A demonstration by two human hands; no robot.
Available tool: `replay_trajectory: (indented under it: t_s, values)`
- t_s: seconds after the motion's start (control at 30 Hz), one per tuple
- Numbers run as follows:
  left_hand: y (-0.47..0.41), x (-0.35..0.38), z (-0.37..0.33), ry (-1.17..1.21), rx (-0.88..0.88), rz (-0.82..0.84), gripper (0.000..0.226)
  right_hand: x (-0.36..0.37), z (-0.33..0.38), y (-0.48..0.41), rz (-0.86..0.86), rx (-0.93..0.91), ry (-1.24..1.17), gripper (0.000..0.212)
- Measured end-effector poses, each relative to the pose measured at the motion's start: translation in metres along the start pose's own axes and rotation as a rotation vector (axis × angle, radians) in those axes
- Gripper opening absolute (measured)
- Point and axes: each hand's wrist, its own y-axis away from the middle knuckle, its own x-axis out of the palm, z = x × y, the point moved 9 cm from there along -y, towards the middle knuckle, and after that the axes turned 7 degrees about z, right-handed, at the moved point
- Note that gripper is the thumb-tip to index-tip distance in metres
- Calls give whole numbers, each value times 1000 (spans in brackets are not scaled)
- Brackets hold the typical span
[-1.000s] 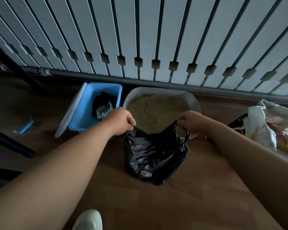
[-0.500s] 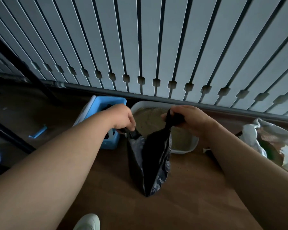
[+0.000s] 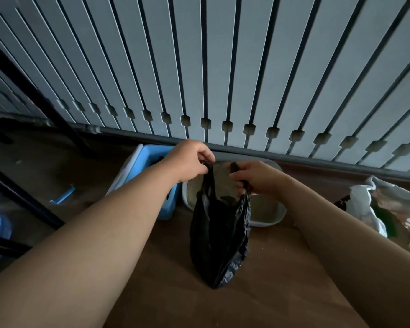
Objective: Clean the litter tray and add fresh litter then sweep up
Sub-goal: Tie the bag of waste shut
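Above brown floor (image 3: 282, 280) by a slatted wall (image 3: 223, 67), left hand (image 3: 189, 162) and right hand (image 3: 253, 177) pinch the black bag (image 3: 220, 233)

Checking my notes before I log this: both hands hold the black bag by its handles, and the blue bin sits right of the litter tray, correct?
Not quite. The head view shows the blue bin left of the litter tray, not right. The left hand and right hand do hold the black bag by its handles.

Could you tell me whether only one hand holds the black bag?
No, the left hand and the right hand each grip a handle of the black bag.
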Motion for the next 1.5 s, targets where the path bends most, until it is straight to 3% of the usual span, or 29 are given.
replay_trajectory:
  t_s: [0.03, 0.13, 0.2, 0.3, 0.4, 0.53, 0.67, 0.77, 0.9, 1.0, 1.07, 1.2, 1.3, 1.37, 1.5]
  values:
    - [-2, -1, -5, 28, 31, -15, 30, 3, 3, 0, 16, -8, 55, 4]
    - [-7, 6, -16, 106, 96, 16, 27, 10, 1, -1, 21, 28, 106, 27]
    - [-9, 12, -21, 165, 116, 61, 25, 18, 3, -3, 20, 22, 73, 29]
    - [-10, 20, -24, 274, 145, 154, 20, 31, 4, -8, 45, 28, -102, 15]
    - [-15, 18, -8, 366, 110, 143, 22, 38, -5, -11, 82, 94, -264, 25]
    - [-22, 24, 17, 134, 118, 146, 31, 36, -12, -10, 50, 129, -372, 30]
    - [-29, 48, 21, 190, 133, 297, 18, 38, -16, -10, 78, 168, -398, 34]
    - [-32, 54, 18, 189, 129, 318, 8, 39, -17, -7, 90, 201, -397, 36]
    - [-36, 62, 18, 219, 138, 322, 7, 21, -20, 0, -93, 160, -435, 28]
    - [-32, 74, 18, 200, 128, 412, 5, -2, -27, 12, -337, 95, -423, 12]
    - [-27, 81, 18, 189, 123, 472, 5, -14, -36, 17, -421, 72, -416, 19]
    - [-24, 91, 18, 202, 106, 499, 15, -19, -44, 20, -367, 81, -214, 21]
    - [-32, 90, 23, 180, 74, 417, 45, -21, -42, 23, -339, 68, -123, 26]
    - [-30, 100, 20, 229, 51, 481, 58, -21, -42, 23, -313, 65, -110, 25]
    - [-26, 118, 15, 206, 14, 592, 41, -24, -36, 26, -280, 58, 74, 26]
